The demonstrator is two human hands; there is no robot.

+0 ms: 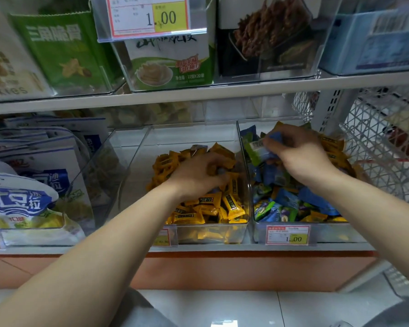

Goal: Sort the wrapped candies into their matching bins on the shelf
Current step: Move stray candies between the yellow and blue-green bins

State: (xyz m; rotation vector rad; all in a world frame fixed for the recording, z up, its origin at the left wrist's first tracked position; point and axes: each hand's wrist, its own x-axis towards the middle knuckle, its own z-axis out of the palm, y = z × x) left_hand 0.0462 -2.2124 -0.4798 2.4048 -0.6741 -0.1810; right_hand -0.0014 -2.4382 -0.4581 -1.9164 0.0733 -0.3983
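Blue-white bags [21, 199] at shelf's left end, not candy, left alone. Next, left hand [198, 173] dug into yellow candies [232, 206] in middle bin [187, 135], fingers curled, hold hidden: cannot tell. Then right hand [298, 154] pinching blue-green candies [257, 147] near back edge of right bin [328, 233], likely culling the mixed pile. Front-edge price tag [287, 234]: "1.00".

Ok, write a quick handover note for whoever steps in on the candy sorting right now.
Left hand: fingers curled in the yellow candies in the middle bin; grip unclear.
Right hand: pinching blue and green candies over the right bin.
Done: middle bin looks almost all yellow.
Left: right bin mixes yellow strays with blue and green; move those across.
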